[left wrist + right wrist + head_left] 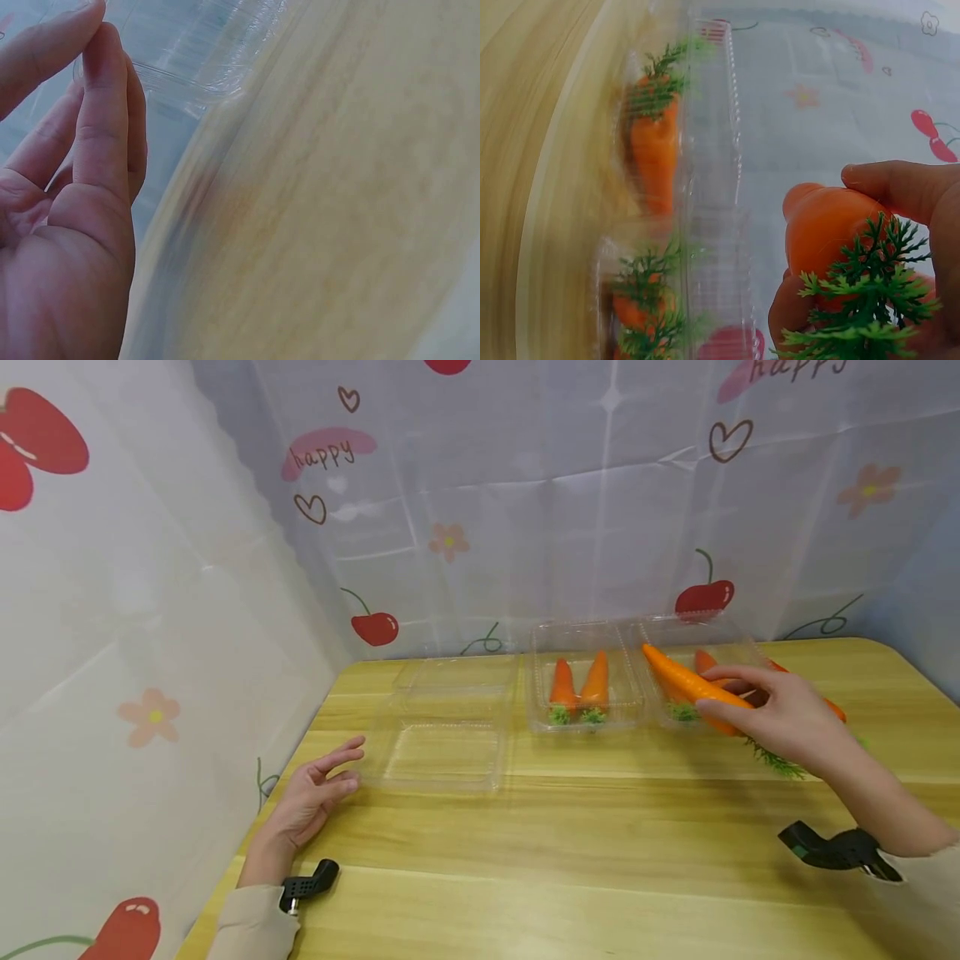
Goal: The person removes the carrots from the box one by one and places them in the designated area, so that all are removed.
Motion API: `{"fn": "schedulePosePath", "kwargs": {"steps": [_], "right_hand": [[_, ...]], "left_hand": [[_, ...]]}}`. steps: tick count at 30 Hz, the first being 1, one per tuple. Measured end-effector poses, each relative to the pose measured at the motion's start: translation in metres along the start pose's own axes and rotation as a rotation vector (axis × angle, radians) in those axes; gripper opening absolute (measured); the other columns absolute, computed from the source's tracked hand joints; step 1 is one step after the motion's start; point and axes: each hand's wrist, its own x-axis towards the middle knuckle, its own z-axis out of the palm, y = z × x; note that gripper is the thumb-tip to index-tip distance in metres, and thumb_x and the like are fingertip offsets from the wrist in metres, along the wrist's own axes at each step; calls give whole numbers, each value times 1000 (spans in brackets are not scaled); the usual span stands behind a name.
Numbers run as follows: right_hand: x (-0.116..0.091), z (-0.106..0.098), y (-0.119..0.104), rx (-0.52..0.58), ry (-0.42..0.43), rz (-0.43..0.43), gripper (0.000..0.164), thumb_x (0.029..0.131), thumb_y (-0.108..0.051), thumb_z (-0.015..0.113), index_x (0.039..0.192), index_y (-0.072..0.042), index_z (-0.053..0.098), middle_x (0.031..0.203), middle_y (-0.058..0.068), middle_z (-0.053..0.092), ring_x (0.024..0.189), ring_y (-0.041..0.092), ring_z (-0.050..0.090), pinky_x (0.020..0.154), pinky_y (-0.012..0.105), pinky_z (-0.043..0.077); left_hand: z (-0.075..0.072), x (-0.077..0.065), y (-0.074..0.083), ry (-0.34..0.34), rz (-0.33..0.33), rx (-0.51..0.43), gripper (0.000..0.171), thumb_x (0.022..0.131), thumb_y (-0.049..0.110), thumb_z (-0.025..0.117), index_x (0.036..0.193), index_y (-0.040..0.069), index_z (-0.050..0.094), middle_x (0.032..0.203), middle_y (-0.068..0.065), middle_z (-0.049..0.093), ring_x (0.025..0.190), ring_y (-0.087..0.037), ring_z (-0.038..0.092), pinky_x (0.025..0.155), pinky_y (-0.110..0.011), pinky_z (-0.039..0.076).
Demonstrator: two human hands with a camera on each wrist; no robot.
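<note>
My right hand [795, 714] grips an orange toy carrot [678, 675] by its thick end, its tip pointing up and left over the right-hand clear plastic box [738, 635]. Green leafy tops of this carrot [870, 292] show close up in the right wrist view. Partly hidden behind the hand, another carrot [705, 662] lies in that box. My left hand [303, 797] rests at the table's left side, thumb and fingers loosely bent with nothing between them. Its fingertips are right beside the corner of the left clear box [442, 789], whose lid is folded back.
Between those boxes stands a middle clear box [536, 722] holding two carrots [596, 681] side by side, tops toward me. More orange [836, 710] shows at the right behind my hand. A printed curtain [525, 543] hangs along the back of the wooden table [540, 852].
</note>
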Motion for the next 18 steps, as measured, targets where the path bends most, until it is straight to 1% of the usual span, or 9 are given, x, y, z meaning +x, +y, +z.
{"fn": "schedulePosePath", "kwargs": {"steps": [2, 5, 8, 10, 12, 16, 18], "right_hand": [[0, -1, 5, 3, 12, 1, 56, 96, -46, 71, 139, -12, 61, 126, 21, 64, 79, 4, 60, 57, 29, 53], [0, -4, 13, -5, 30, 3, 55, 96, -44, 72, 139, -11, 61, 124, 23, 65, 76, 0, 59, 56, 28, 52], [0, -9, 21, -2, 41, 14, 56, 97, -42, 71, 140, -10, 59, 123, 26, 66, 74, 1, 58, 55, 29, 51], [0, -12, 24, -7, 54, 29, 58, 97, -44, 70, 142, -9, 58, 124, 27, 65, 74, 2, 58, 55, 29, 51], [0, -16, 27, -9, 69, 46, 60, 98, -45, 70, 142, -7, 57, 123, 28, 64, 75, 6, 57, 54, 29, 51], [1, -22, 32, -39, 104, 90, 65, 97, -52, 67, 142, -6, 57, 121, 27, 62, 75, 12, 55, 54, 30, 50], [2, -25, 37, -38, 117, 99, 66, 97, -53, 67, 142, -6, 57, 121, 27, 62, 73, 12, 55, 52, 31, 50]], "left_hand": [[1, 0, 0, 11, -9, 1, 50, 96, -15, 58, 144, -17, 46, 162, 4, 43, 132, -12, 50, 89, -19, 58], [1, 0, 0, 17, -11, -2, 51, 95, -15, 59, 144, -19, 44, 161, 4, 43, 121, -13, 57, 88, -19, 58], [1, 0, 0, 16, -10, -10, 51, 95, -16, 59, 143, -19, 44, 161, 5, 44, 111, -11, 62, 89, -19, 58], [1, 0, 0, 12, -6, -17, 50, 95, -16, 58, 143, -17, 46, 160, 5, 44, 109, -10, 63, 89, -19, 58], [1, 0, 0, 10, -5, -22, 48, 95, -16, 58, 142, -16, 48, 160, 5, 44, 107, -10, 64, 88, -19, 58], [1, 0, 0, 9, -2, -23, 49, 95, -17, 57, 143, -18, 46, 160, 5, 45, 103, -9, 66, 88, -19, 58], [1, 1, 0, 5, 0, -23, 49, 95, -17, 57, 143, -19, 45, 160, 5, 45, 102, -8, 66, 87, -19, 58]]}}
